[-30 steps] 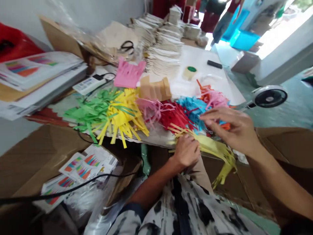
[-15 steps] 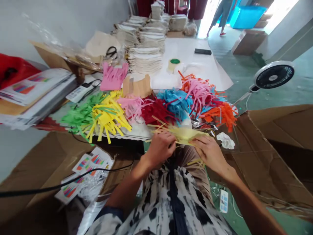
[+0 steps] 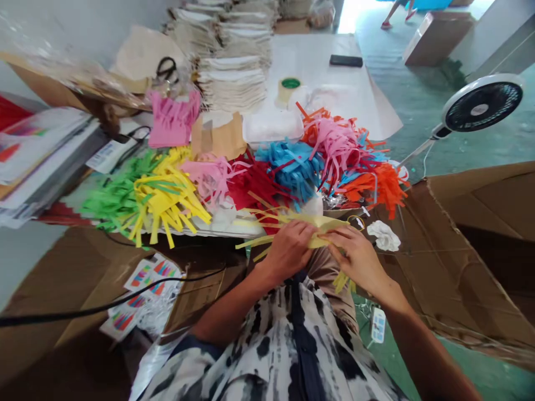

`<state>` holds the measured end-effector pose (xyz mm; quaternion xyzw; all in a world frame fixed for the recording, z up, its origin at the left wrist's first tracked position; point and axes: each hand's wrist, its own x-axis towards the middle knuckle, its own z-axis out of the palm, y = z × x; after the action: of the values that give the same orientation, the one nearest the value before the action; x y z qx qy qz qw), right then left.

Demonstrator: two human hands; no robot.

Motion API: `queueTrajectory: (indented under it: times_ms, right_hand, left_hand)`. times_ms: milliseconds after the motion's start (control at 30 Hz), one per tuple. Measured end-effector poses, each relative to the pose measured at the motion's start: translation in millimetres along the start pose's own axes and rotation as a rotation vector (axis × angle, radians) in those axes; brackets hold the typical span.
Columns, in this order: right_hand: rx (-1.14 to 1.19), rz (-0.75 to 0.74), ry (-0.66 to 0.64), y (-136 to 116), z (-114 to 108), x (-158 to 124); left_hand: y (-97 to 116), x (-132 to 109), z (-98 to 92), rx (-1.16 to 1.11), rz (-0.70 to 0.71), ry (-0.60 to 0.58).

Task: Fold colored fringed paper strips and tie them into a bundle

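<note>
A sheet of pale yellow fringed tissue paper (image 3: 328,224) stretches between my two hands at the table's front edge, its cut strips fanning out to the left. My left hand (image 3: 291,248) is closed on the paper where the strips meet the uncut part. Fingers of my right hand (image 3: 355,252) pinch its right end. More pale yellow strips (image 3: 344,282) hang below my right hand, over my lap. Just beyond the paper lie tassel bunches in dark red (image 3: 261,184), blue (image 3: 292,167), light pink (image 3: 211,177) and bright yellow (image 3: 167,195).
Green tassels (image 3: 119,189) lie at left, orange ones (image 3: 380,186) at right. Behind are pink fringed paper (image 3: 173,120), scissors (image 3: 166,69), a tape roll (image 3: 288,92) and stacked cream pieces (image 3: 234,83). A fan (image 3: 480,106) and open cardboard box (image 3: 480,223) stand right.
The view has tilted down and shifted. My left hand has slid along the paper toward my right hand, leaving longer strips out to the left.
</note>
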<state>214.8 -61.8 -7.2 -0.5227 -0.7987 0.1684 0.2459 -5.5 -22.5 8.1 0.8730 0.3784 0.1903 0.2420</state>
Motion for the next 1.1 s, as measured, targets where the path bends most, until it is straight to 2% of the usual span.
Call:
queueTrajectory:
  times_ms: [100,200,300,567,767,1100]
  right_hand:
    - [0.076,0.110,0.030,5,-3,-2]
    - [0.130,0.239,0.039,8,-5,0]
    - [0.064,0.345,0.026,4,-5,5]
    - [-0.459,0.374,0.023,-8,-2,21]
    - [-0.556,0.389,-0.025,-6,1,29]
    - [-0.589,0.504,-0.092,1,0,38]
  left_hand:
    - [-8,2,8.7,-0.039,-0.064,0.057]
    - [-12,3,-0.8,-0.070,-0.148,0.091]
    - [-13,7,-7.5,0.003,-0.223,0.114]
    - [-14,23,-2.6,0.249,-0.261,0.062]
    - [-15,24,-3.2,0.352,-0.202,0.080]
    - [-14,21,-6.7,0.375,-0.273,0.092]
